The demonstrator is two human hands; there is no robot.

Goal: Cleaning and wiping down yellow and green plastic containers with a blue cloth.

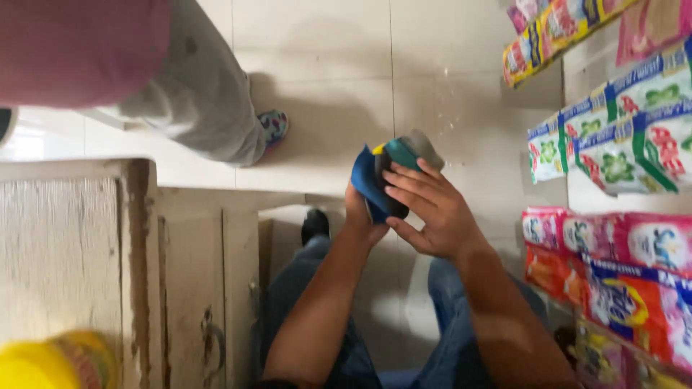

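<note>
Both my hands meet in the middle of the view, above my knees in blue jeans. My left hand [358, 212] grips a blue cloth [366, 179] from below. My right hand [432, 209] wraps its fingers over a dark rounded object [389, 189] with a teal and grey top [414, 150], pressed against the cloth. What the object is stays unclear. The cloth sits between the object and my left palm.
Shelves of colourful packets [620, 144] line the right side. A worn white wooden cabinet [108, 259] with a door latch stands at left, a yellow container [50, 360] on it. Another person's leg in grey trousers [205, 94] stands on the tiled floor [346, 65] ahead.
</note>
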